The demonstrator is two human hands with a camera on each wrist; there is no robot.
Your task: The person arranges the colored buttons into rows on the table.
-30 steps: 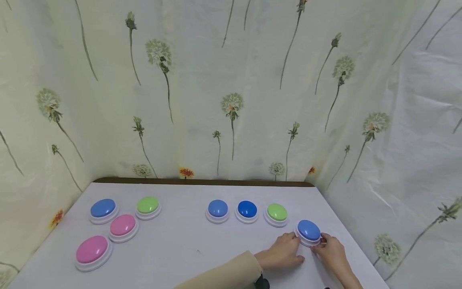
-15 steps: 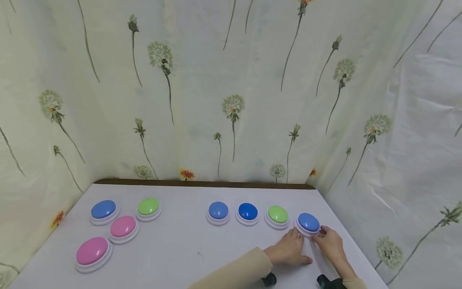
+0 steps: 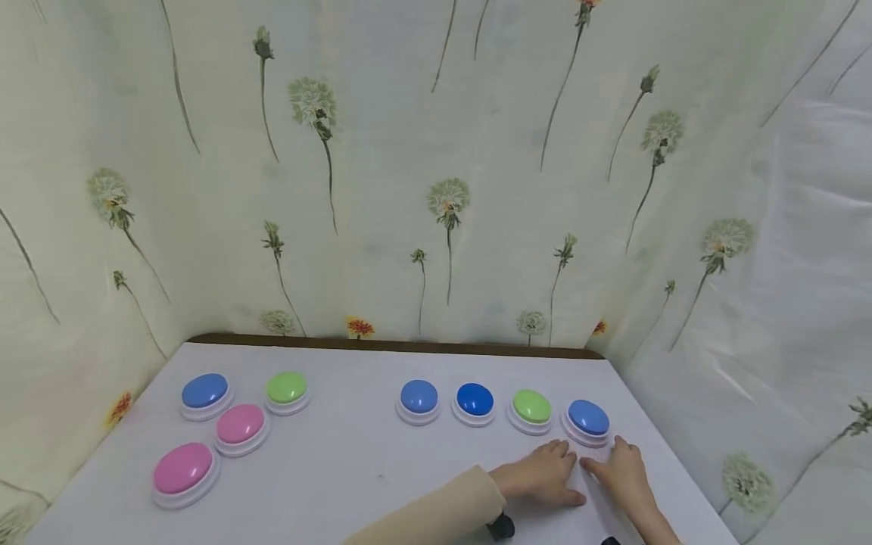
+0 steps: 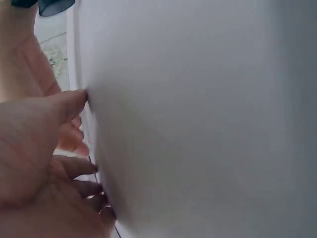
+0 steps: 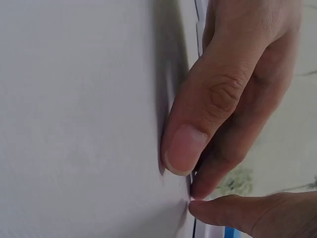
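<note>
A light-blue dome button (image 3: 589, 418) on a round white base stands at the right end of a row. Just in front of it, my left hand (image 3: 541, 475) rests on the white tabletop (image 3: 327, 484), its fingers and thumb touching the surface. Beside it, my right hand (image 3: 623, 477) rests with thumb and fingers spread, close to the button's front right side and holding nothing. In the left wrist view, the fingertips of the left hand (image 4: 49, 163) meet the table. The right wrist view shows the thumb of the right hand (image 5: 218, 104) against the tabletop.
Left of that button stand a green button (image 3: 532, 407), a dark-blue button (image 3: 474, 400) and another light-blue button (image 3: 418, 397). At the far left are a blue button (image 3: 205, 391), a green one (image 3: 287, 387) and two pink buttons (image 3: 182, 468). A flowered curtain (image 3: 381, 151) surrounds the table.
The right-end blue button has moved back, level with the green one's row. Both hands have let go of it and drawn slightly toward the near side. The head view has shifted a little.
</note>
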